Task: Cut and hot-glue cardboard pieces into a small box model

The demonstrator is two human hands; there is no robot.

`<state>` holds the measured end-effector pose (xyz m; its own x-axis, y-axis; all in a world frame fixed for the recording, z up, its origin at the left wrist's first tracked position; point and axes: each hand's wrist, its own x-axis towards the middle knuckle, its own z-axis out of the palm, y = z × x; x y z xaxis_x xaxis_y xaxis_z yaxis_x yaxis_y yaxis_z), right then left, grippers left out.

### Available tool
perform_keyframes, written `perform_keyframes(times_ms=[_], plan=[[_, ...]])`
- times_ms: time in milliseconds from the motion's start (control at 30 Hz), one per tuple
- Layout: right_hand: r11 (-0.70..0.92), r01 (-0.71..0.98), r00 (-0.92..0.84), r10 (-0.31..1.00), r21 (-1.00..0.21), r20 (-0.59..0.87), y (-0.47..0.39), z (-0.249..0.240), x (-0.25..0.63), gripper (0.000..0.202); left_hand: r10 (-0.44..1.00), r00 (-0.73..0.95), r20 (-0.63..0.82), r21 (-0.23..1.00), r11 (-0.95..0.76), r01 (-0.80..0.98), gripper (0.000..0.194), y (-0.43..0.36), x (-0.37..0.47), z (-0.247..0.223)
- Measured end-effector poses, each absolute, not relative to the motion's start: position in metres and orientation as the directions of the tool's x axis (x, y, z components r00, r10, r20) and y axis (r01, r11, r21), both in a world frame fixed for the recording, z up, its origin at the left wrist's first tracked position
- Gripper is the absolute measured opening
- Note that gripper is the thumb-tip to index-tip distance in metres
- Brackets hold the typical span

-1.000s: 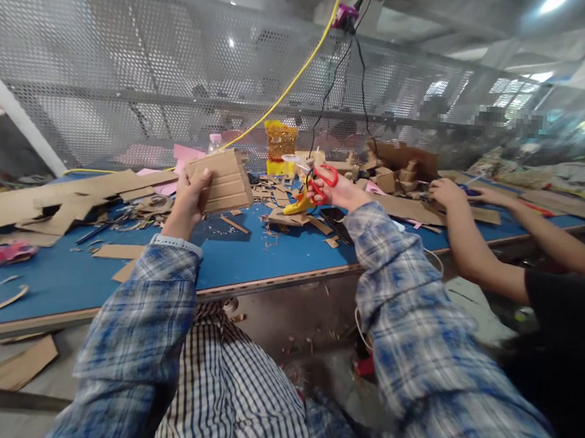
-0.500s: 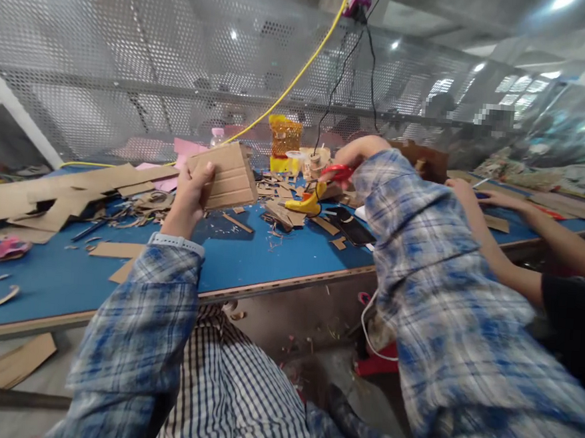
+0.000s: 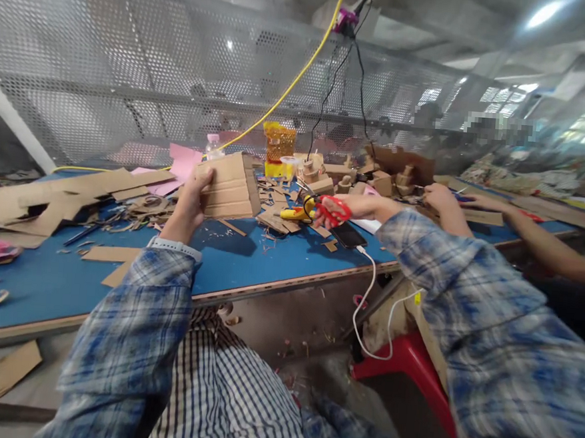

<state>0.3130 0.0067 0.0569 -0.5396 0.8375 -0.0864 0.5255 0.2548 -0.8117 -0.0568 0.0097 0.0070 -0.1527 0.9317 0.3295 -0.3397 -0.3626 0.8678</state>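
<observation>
My left hand (image 3: 192, 197) is closed on a small cardboard box (image 3: 232, 187), thumb on its near face, held up over the blue table (image 3: 229, 261). To the right, my right hand (image 3: 329, 211) grips a pair of scissors with red handles (image 3: 340, 209); their metal blades point up and left, away from the box. Just beside the scissors lies a yellow tool (image 3: 293, 214), perhaps a glue gun, partly hidden by my hand. A black phone (image 3: 349, 236) with a white cable rests below my right wrist.
Cardboard strips (image 3: 63, 196) and scraps cover the left side. Behind stand a yellow bag (image 3: 278, 150) and a pink-capped bottle (image 3: 212, 144). A co-worker's hands (image 3: 443, 206) work at the right. A red stool (image 3: 407, 360) stands under the table edge.
My right hand has come down and toward me with the scissors, whose blades now show. My left hand still holds the box, slightly shifted. More of the phone and stool is visible.
</observation>
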Motion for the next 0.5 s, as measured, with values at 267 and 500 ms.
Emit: perform_keyframes(times_ms=[267, 500], plan=[[0.46, 0.456, -0.257, 0.888, -0.762, 0.382, 0.052, -0.013, 0.245, 0.052, 0.918, -0.241, 0.314, 0.858, -0.383, -0.343, 0.056, 0.015, -0.062, 0.003], [0.386, 0.808, -0.295, 0.919, -0.445, 0.262, 0.066, 0.001, 0.236, 0.047, 0.923, -0.138, 0.36, 0.865, -0.385, -0.322, 0.066, 0.023, -0.073, -0.002]])
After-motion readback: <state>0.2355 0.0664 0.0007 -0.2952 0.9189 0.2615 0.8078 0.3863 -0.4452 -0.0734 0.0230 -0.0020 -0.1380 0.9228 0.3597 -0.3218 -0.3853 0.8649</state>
